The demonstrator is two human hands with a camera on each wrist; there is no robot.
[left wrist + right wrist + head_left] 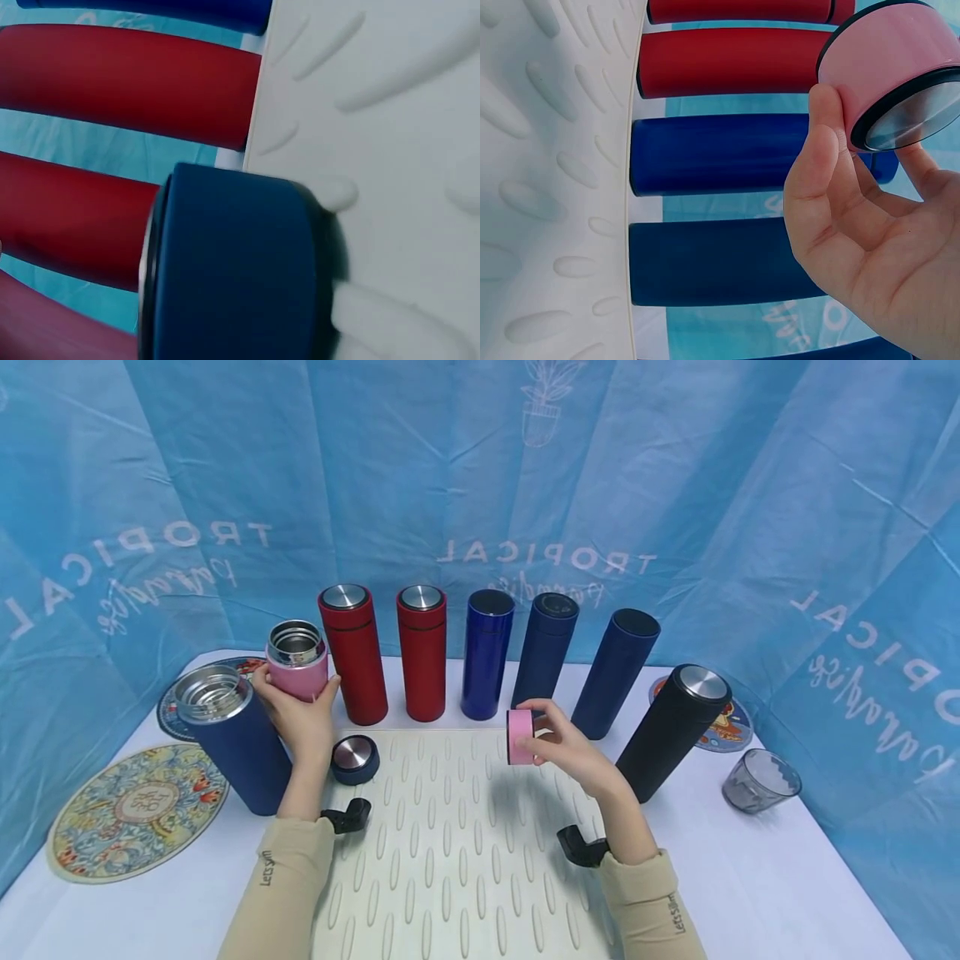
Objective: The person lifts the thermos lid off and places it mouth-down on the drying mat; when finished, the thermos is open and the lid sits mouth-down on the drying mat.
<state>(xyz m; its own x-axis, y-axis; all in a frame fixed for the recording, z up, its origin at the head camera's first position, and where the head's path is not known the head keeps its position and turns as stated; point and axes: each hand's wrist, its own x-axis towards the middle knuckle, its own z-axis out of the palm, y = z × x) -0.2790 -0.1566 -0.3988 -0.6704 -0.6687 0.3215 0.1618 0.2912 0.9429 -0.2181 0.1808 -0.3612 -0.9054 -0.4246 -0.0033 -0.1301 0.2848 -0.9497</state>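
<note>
My left hand [306, 720] grips a pink thermos bottle [300, 680] whose steel mouth is uncovered, at the left back. In my right hand [564, 745] a pink bottle lid [521, 737] is pinched on its side above the mat; the right wrist view shows its dark rim and shiny top, with the thumb and fingers round its edge. Beside the left hand stands a large navy thermos [240, 752] with its mouth uncovered. A navy lid with a steel top [355, 760] lies near the left wrist, and it looms large in the left wrist view.
Two red thermoses [358, 668], a glossy blue thermos [485, 664] and two navy thermoses [611, 681] line the back. A black thermos [667, 735] and a glass [761, 782] stand at right. Round placemats [90, 827] lie at the sides, a ribbed cream mat [450, 877] in front.
</note>
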